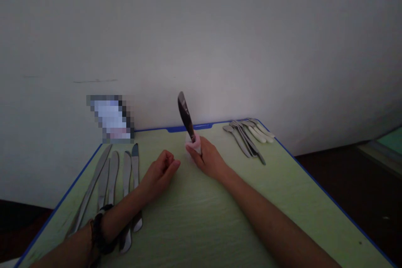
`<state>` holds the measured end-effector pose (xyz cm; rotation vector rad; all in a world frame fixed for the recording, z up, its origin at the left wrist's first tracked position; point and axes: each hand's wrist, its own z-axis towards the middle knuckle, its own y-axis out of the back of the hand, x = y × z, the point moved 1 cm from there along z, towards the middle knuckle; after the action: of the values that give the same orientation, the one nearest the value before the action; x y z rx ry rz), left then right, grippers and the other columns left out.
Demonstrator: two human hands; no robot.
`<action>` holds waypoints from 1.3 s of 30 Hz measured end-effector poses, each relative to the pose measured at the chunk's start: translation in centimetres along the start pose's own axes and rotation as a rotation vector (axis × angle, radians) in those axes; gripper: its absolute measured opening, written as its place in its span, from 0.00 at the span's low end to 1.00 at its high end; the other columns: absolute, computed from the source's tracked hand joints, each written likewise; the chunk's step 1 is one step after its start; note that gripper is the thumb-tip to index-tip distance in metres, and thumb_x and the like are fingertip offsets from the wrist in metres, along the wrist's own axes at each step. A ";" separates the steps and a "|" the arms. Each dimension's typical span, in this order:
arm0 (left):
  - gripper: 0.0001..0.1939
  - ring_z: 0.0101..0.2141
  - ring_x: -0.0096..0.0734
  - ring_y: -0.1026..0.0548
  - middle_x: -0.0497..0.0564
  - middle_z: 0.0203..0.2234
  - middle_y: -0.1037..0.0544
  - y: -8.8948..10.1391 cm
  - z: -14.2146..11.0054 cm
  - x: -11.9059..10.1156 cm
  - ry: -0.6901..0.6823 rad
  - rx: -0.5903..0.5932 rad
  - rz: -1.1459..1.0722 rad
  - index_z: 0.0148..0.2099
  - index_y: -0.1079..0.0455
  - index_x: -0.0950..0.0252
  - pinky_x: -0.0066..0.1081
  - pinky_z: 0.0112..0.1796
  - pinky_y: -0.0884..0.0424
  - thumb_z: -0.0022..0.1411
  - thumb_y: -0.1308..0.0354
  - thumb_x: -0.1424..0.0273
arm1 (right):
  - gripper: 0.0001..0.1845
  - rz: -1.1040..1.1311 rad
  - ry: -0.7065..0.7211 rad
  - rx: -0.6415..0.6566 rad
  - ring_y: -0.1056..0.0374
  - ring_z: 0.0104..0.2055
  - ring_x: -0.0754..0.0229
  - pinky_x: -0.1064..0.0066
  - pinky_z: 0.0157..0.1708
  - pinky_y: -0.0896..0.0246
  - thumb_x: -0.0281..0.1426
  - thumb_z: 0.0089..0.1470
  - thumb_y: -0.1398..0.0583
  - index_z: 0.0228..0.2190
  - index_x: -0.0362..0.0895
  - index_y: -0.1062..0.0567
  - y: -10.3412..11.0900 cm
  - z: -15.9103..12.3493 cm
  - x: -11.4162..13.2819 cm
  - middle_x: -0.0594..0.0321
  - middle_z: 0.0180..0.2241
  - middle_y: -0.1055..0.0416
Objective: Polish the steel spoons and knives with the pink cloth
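Observation:
My right hand [209,158] is closed around a table knife [186,115] with its blade pointing up. A pale pink and white cloth [194,144] is wrapped around the knife's lower part inside my grip. To the left, my left hand [161,171] is curled into a loose fist, apart from the knife, with nothing visible in it. Several table knives [126,176] lie on the left side of the table, some partly hidden under my left forearm. A group of spoons [241,136], some with white handles, lies beyond my right hand at the back right.
The light green table [201,226] has a blue edge and stands against a pale wall [201,42]. A blurred-out, phone-like device [111,118] leans upright at the back left corner. Dark floor [339,176] shows on the right.

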<state>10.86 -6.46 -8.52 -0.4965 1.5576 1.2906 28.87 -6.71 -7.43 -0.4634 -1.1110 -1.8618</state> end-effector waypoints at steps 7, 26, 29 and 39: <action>0.15 0.19 0.22 0.46 0.39 0.18 0.45 0.2 -0.2 0.2 -0.056 -0.025 -0.034 0.28 0.50 0.61 0.24 0.22 0.47 0.61 0.52 0.59 | 0.06 -0.401 0.204 0.304 0.40 0.34 0.56 0.66 0.36 0.47 0.29 0.54 0.45 0.35 0.42 0.31 0.2 -0.1 -0.8 0.56 0.32 0.30; 0.24 0.19 0.24 0.42 0.43 0.14 0.43 0.4 -0.2 0.5 0.084 -0.138 -0.001 0.19 0.46 0.62 0.26 0.20 0.45 0.61 0.56 0.53 | 0.13 -0.504 0.201 0.483 0.38 0.31 0.59 0.68 0.35 0.51 0.40 0.50 0.42 0.33 0.43 0.26 -0.2 0.4 -0.5 0.62 0.26 0.29; 0.25 0.16 0.23 0.45 0.42 0.12 0.44 0.5 -0.1 -0.1 0.138 -0.135 0.027 0.17 0.48 0.62 0.26 0.19 0.47 0.60 0.56 0.52 | 0.15 -0.514 0.220 0.468 0.38 0.36 0.58 0.67 0.39 0.51 0.39 0.50 0.41 0.38 0.44 0.27 0.0 0.5 -0.9 0.61 0.31 0.28; 0.25 0.16 0.23 0.44 0.42 0.12 0.44 0.7 0.0 0.0 0.163 -0.132 -0.029 0.17 0.47 0.63 0.26 0.21 0.46 0.61 0.59 0.54 | 0.16 -0.621 -0.045 0.156 0.42 0.45 0.53 0.62 0.47 0.52 0.31 0.54 0.44 0.45 0.45 0.30 0.7 0.6 -2.6 0.56 0.42 0.31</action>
<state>10.30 -6.19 -8.13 -0.7209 1.5985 1.3647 30.81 -5.01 -8.50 -0.0641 -1.5392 -2.2691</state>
